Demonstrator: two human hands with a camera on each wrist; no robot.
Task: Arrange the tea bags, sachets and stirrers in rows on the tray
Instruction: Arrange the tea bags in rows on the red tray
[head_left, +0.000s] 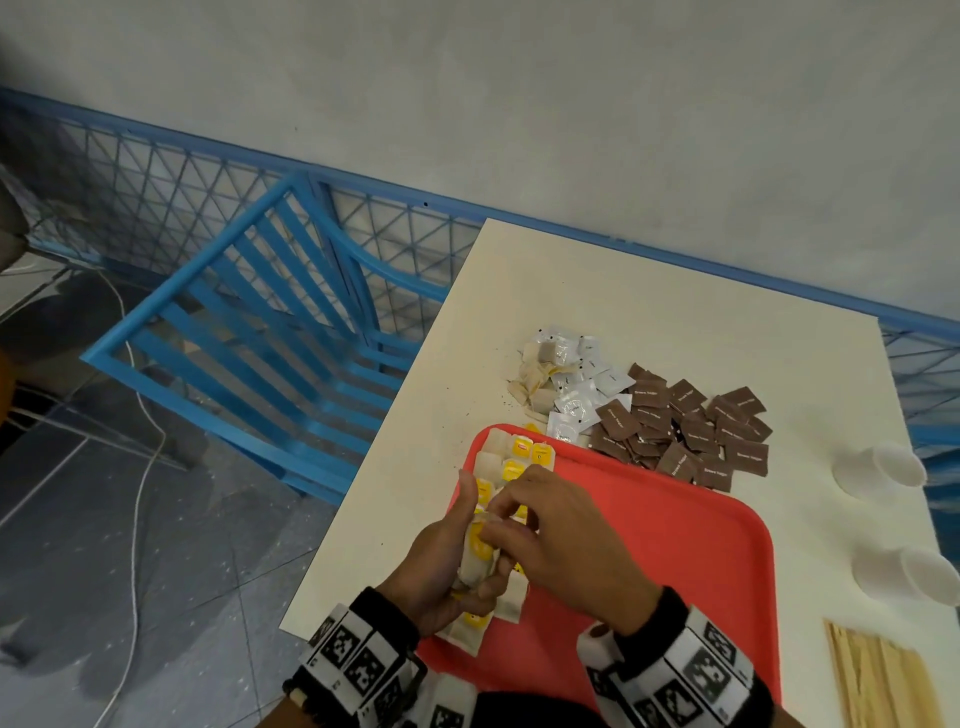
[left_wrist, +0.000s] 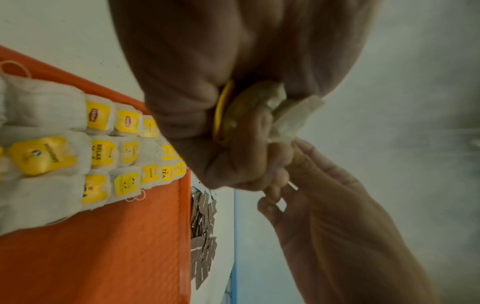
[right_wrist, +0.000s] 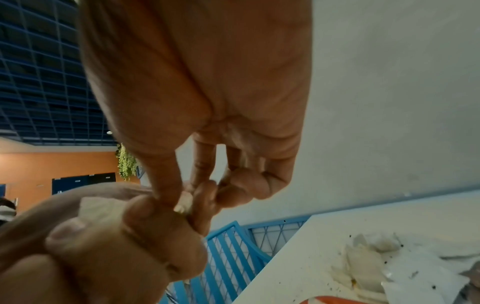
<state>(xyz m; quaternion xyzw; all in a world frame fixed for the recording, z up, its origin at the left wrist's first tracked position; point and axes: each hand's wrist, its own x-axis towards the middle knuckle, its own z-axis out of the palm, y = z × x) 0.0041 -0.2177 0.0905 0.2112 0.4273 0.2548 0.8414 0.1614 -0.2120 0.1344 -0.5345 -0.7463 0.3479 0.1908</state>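
My left hand (head_left: 460, 525) grips a small stack of tea bags (head_left: 474, 561) with yellow tags, held just above the left edge of the red tray (head_left: 649, 561). Thumb and forefinger of my right hand (head_left: 496, 519) pinch the top tea bag (right_wrist: 185, 202) of that stack. Several tea bags (left_wrist: 103, 152) lie in neat rows along the tray's left side. Behind the tray on the white table sit a pile of brown sugar sachets (head_left: 685, 431) and white sachets (head_left: 582, 395). Wooden stirrers (head_left: 872, 680) lie at the lower right.
Loose, torn tea bags (head_left: 535, 382) and tea crumbs lie beside the white sachets. Two stacks of white paper cups (head_left: 883, 467) lie on their sides at the table's right. A blue chair (head_left: 270, 338) stands left of the table before a blue lattice fence.
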